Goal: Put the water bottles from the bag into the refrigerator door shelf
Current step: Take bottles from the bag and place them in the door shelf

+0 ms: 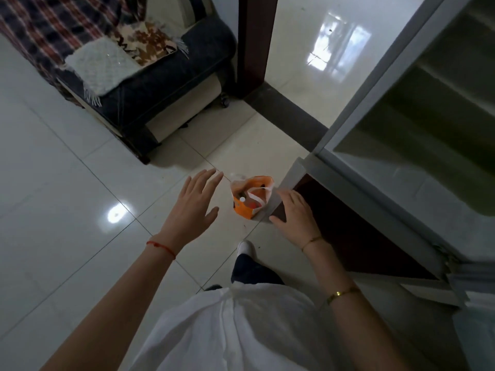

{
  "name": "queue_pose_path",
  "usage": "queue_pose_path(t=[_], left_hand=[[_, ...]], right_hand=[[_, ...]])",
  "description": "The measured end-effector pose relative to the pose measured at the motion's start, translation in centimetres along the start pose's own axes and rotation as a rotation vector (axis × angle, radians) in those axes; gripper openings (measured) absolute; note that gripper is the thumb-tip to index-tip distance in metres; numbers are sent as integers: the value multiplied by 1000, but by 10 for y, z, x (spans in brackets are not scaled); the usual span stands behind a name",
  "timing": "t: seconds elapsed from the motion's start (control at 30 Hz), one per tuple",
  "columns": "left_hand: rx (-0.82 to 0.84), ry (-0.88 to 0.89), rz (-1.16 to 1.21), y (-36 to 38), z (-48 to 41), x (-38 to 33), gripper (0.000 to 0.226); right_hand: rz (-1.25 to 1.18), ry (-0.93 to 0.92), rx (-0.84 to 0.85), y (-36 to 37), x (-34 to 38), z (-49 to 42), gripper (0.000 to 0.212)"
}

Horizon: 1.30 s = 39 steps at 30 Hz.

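An orange and white bag (pixel 242 208) stands on the floor tiles beside the refrigerator's lower corner. A white bottle cap (pixel 242 199) shows inside its open mouth; the rest of the bottles is hidden. My left hand (pixel 191 207) hovers to the left of the bag with fingers spread, holding nothing. My right hand (pixel 293 212) is above the floor just right of the bag, fingers relaxed and empty. The refrigerator (pixel 401 145) rises on the right with a glossy grey front; no door shelf is visible.
A dark sofa (pixel 150 84) with a plaid blanket and cushions stands at the upper left. A dark brown door frame (pixel 254 44) and threshold lie behind the bag. My foot in a white shoe (pixel 246 247) is near the bag.
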<state>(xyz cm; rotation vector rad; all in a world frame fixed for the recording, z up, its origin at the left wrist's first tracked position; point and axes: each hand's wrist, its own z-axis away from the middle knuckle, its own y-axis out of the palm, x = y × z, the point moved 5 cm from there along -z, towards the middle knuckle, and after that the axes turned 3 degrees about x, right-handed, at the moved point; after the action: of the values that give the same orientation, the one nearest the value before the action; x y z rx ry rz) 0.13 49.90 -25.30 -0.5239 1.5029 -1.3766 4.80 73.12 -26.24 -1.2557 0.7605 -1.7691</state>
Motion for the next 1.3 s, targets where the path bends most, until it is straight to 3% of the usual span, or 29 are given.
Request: queue_pose_path(t=[0.37, 0.7, 1.2, 1.3], left_hand=[[157, -127, 39, 57, -112, 57, 74], [337, -185, 76, 186, -200, 124, 76], [335, -267, 151, 421, -321, 221, 79], [298, -257, 126, 447, -339, 230, 62]], right_hand=[[-54, 66, 236, 50, -30, -141, 57], [-90, 160, 311, 167, -93, -259, 45], [24, 257, 340, 389, -229, -385, 55], [48, 291, 325, 412, -245, -399, 52]])
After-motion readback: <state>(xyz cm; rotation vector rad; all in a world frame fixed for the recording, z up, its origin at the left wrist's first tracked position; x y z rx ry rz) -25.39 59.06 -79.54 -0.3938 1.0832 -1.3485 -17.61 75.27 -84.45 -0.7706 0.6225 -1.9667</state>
